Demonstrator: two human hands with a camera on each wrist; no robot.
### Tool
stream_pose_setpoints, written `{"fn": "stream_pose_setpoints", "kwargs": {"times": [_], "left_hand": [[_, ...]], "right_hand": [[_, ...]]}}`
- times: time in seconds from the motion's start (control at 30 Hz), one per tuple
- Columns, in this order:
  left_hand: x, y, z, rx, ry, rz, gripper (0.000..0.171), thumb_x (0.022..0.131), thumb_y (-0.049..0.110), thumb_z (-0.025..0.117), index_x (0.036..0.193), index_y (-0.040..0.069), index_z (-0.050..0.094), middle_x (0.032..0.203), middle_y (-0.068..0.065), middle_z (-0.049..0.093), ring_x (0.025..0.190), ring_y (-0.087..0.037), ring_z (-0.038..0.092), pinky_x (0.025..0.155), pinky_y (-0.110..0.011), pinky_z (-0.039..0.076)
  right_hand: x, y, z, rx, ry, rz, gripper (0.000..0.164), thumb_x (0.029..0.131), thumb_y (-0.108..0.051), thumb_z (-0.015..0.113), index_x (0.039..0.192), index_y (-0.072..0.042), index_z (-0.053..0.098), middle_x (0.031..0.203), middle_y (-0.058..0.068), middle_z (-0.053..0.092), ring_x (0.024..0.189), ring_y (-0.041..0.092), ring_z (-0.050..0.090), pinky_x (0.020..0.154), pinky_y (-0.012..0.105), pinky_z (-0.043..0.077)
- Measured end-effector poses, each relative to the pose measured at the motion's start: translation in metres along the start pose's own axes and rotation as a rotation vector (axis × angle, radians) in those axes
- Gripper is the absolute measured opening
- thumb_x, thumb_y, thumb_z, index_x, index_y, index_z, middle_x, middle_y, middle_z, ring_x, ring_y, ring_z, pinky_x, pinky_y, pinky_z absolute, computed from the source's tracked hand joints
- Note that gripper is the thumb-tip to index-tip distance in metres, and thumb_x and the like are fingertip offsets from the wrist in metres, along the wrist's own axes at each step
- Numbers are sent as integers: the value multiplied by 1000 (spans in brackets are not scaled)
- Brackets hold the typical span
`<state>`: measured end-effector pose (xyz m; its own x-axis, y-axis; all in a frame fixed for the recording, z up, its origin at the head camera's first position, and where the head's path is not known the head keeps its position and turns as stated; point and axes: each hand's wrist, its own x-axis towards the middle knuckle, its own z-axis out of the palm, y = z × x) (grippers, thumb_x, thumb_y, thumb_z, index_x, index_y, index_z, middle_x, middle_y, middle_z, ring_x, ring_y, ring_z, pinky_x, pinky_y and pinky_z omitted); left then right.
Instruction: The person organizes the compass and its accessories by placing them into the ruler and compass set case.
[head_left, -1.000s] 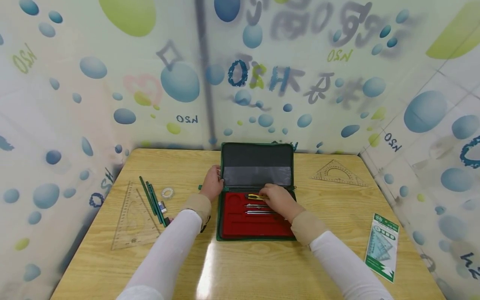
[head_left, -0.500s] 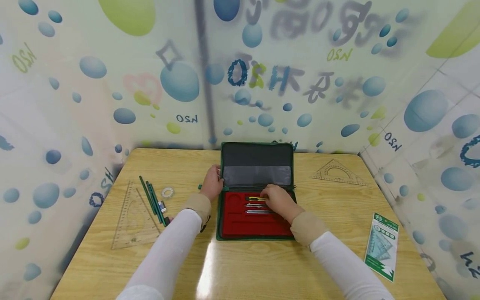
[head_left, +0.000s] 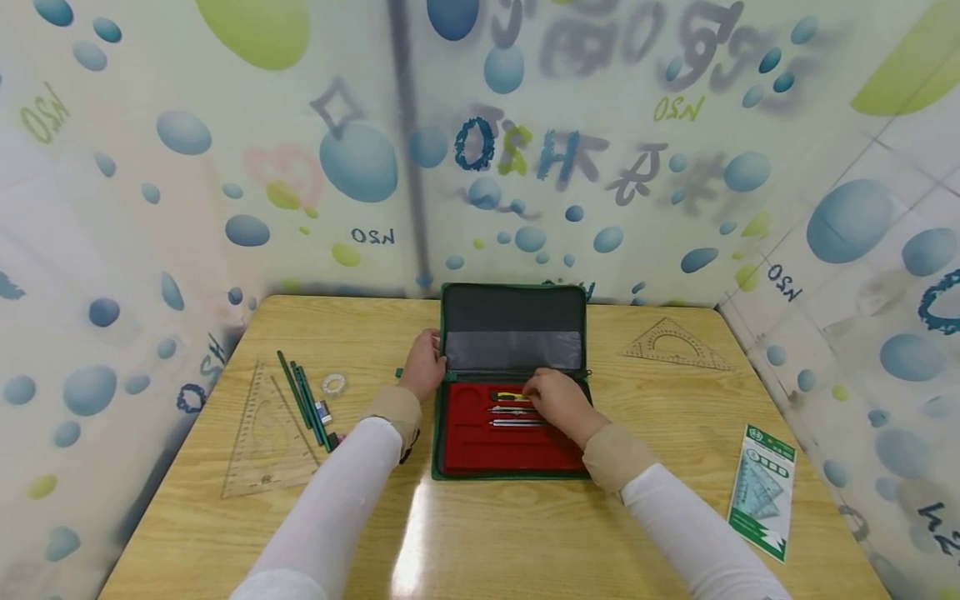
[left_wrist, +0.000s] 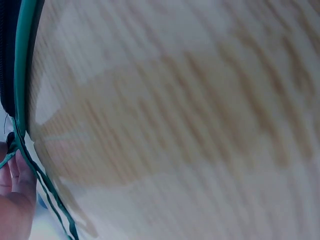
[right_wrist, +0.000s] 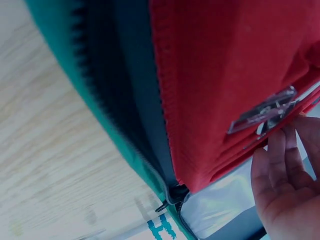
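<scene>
Plainly, in the head view, a wood-grained table (head_left: 480, 542) is bordered by pale walls (head_left: 285, 92) printed with blue and green ovals and mirrored lettering, and a bright streak is reflected in the tabletop. Towards the far side, a green zip case (head_left: 514, 352) is laid open, its lid raised near the wall. Its left edge is gripped by the left hand (head_left: 425, 367). In the farthest row of the red tray (head_left: 517, 458), the right end of a yellow-and-black tool (head_left: 506, 397) is covered by the right hand (head_left: 558, 398); whether it is pinched or merely touched cannot be told. Nearer the front, slim metal instruments (head_left: 513, 423) are set in the tray. Pencils (head_left: 306, 403) and an eraser (head_left: 323, 412) are placed to the left, a green-and-white packet (head_left: 763, 492) to the right.

In the left wrist view, most of the space is taken up by wood grain; a green strap (left_wrist: 10, 154) is shown beside the left fingertips, more closely than from above.

In the right wrist view, a zip pull (right_wrist: 161, 206) and clear plastic (right_wrist: 250, 117) are revealed beside bent fingers, while the tool's yellow is seen from the head alone.
</scene>
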<state>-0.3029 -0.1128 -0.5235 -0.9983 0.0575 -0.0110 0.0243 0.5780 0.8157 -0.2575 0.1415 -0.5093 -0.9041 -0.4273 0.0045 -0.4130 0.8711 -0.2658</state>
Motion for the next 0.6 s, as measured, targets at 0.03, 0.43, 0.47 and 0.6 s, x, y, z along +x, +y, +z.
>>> {"fn": "stream_pose_setpoints", "kwargs": {"times": [0.03,0.43,0.47,0.6], "left_hand": [[0,0,0,0,1,0,42,93,-1,50,133,1,35,108,-14,47,92,-25,50,77,-37,44],[3,-7,2,1,3,34,42,92,-1,51,131,-1,36,107,-16,47,91,-27,51,77,-39,45],[3,-7,2,-1,2,41,42,92,-1,50,132,-1,36,107,-16,47,91,-27,51,76,-39,45],[3,-8,2,9,17,67,42,91,-2,50,130,-2,36,104,-15,47,89,-26,51,75,-37,45]], "right_hand": [[0,0,-1,3,-1,-1,15,85,-5,65,92,-14,74,86,-3,60,84,15,61,76,29,51],[-17,18,-14,160,67,15,18,87,-7,63,101,-13,70,97,0,62,90,17,59,79,33,50],[-21,23,-17,171,86,33,17,87,-7,62,102,-12,70,97,1,62,89,18,59,78,34,50],[-38,44,-33,174,117,138,19,88,-9,62,106,-8,68,104,8,62,89,23,59,76,38,50]]}}
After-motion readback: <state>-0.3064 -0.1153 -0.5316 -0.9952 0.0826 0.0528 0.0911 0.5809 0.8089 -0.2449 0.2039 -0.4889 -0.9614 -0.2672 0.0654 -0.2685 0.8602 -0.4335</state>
